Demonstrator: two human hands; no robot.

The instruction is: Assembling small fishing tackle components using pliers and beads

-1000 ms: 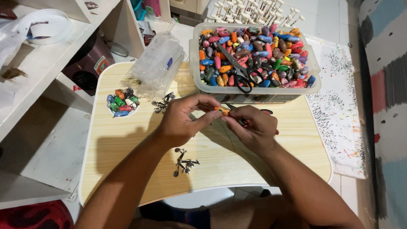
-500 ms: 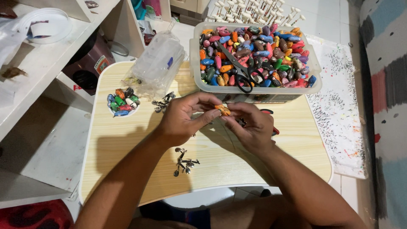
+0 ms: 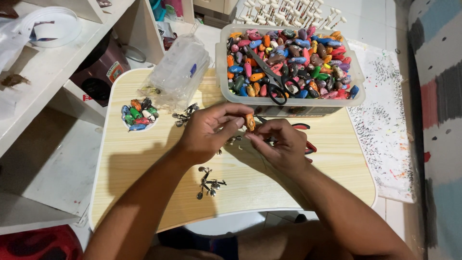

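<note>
My left hand [image 3: 208, 134] pinches a small orange fish-shaped lure [image 3: 250, 122] between thumb and fingertips over the middle of the light wooden lap table [image 3: 144, 159]. My right hand [image 3: 281, 144] meets it from the right, its fingertips closed on the lure's lower end and on a small metal part that I cannot make out. A few metal swivels [image 3: 233, 140] lie just under the hands. A cluster of metal hooks and swivels [image 3: 209, 183] lies on the table nearer me.
A clear bin [image 3: 293, 103] of several coloured lures with black scissors [image 3: 272, 79] on top stands at the back. A small pile of lures [image 3: 139, 113] sits in the table's round recess at left, near a plastic bag [image 3: 180, 72]. Red-handled pliers [image 3: 308, 144] lie under my right hand.
Both hands have come closer together around the orange lure, and my right hand has shifted slightly left and up to it.
</note>
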